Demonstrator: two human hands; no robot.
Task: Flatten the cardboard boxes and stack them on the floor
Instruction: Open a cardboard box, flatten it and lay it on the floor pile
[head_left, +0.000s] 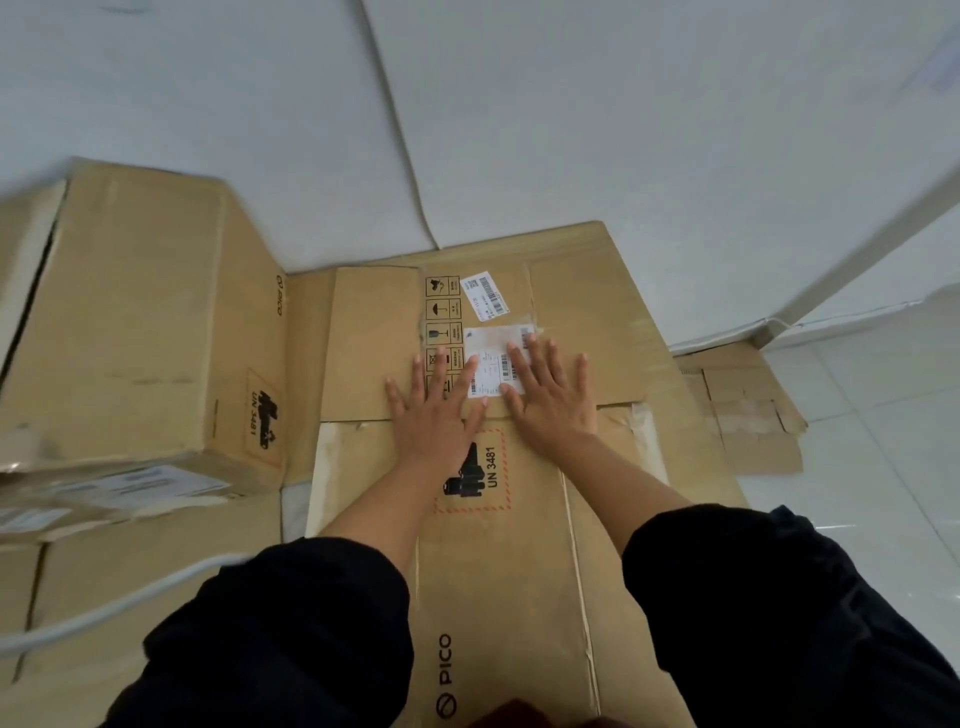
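Note:
A flattened brown cardboard box (524, 545) printed with "PICO" and "UN 3481" lies on the floor in the middle of the view, on top of other flattened cardboard (597, 280). My left hand (434, 410) and my right hand (553, 397) press flat on it side by side, palms down and fingers spread, over a white shipping label (491, 353). Neither hand grips anything. To the left stands an unflattened cardboard box (140, 322), still in its box shape.
More flat cardboard (748, 410) lies to the right on the white tiled floor (857, 467). A white wall (571, 104) rises behind the pile. A pale cable (104, 608) crosses the lower left over more cardboard. My dark sleeves fill the bottom.

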